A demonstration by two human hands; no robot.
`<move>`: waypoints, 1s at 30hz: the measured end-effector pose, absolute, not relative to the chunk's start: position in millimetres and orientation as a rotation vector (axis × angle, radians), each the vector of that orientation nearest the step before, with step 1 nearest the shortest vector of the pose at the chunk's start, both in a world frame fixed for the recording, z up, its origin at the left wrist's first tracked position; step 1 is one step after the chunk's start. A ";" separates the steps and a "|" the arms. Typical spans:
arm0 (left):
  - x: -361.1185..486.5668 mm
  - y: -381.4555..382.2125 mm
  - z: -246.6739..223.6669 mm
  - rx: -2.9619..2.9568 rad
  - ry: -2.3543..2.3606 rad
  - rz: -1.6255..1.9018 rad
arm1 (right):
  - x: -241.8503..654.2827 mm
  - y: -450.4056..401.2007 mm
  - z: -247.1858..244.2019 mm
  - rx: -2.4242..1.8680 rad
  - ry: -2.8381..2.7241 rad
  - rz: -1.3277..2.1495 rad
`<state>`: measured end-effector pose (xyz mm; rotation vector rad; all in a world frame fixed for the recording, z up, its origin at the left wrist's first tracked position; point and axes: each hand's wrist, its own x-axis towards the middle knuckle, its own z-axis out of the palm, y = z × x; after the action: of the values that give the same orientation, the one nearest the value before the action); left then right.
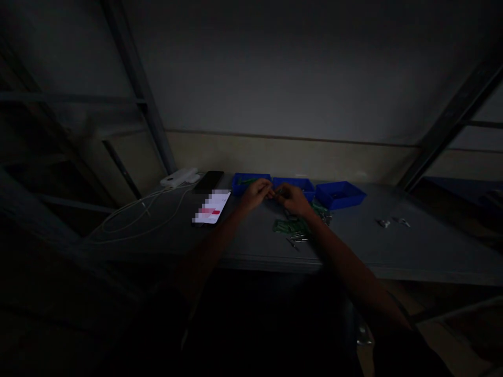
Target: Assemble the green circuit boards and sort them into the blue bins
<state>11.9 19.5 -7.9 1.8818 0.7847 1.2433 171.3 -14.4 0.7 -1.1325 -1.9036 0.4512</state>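
My left hand and my right hand meet above the table, just in front of the blue bins. Fingers of both hands are pinched close together around something small and dark that I cannot make out. Below my right hand lies a green plastic bag, with several thin metal parts spilled beside it. The left blue bin holds something green. A middle blue bin is partly hidden behind my right hand, and the right blue bin stands beside it.
A lit phone and a dark phone lie to the left. Behind them is a white power strip with loose cables. Two small shiny parts rest on the grey table at right. Metal posts flank the table.
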 end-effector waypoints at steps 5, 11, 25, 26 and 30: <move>14.9 12.7 -9.2 2.205 0.872 1.300 | 174.0 -8.3 0.3 -1.135 -1.607 0.755; 19.8 8.7 -12.3 2.367 0.995 1.355 | 171.0 -6.2 -1.5 -1.132 -1.542 0.887; 15.1 9.6 -6.8 2.232 1.041 1.252 | 173.8 -15.4 5.5 -1.097 -1.877 0.220; 15.5 9.9 -7.7 2.223 1.023 1.251 | 174.2 -15.0 5.2 -1.101 -1.877 0.225; 17.2 10.3 -10.6 2.186 0.940 1.304 | 176.1 -13.1 4.1 -1.141 -1.851 0.240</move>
<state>17.2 10.3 -10.6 2.1857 0.9398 1.3044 176.1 -13.1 4.1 -1.1406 -1.8506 0.2401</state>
